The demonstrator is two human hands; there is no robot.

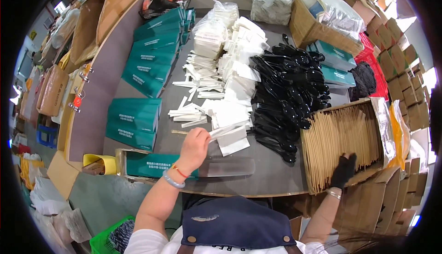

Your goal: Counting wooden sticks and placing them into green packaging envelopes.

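Observation:
My left hand (195,144) is over the middle of the table, its fingers pinched together at the end of a white paper strip (228,130). What lies between the fingertips is hidden. A short brown stick (179,132) shows just left of that hand. My right hand (344,171), in a black glove, rests on thin wooden sticks (340,134) packed in a cardboard box (315,190), its fingers apart. White folded napkins (229,111) and small white paper packets (189,116) are piled beyond my left hand. Black plastic spoons (283,100) lie heaped between the napkins and the box.
Teal printed sleeves (133,123) lie in stacks along the left wall, with more in a tray (122,164) at the front edge. A clear plastic piece (225,166) lies beside them. Teal boxes (338,76), a carton (313,24) and a red crate (380,77) stand far right.

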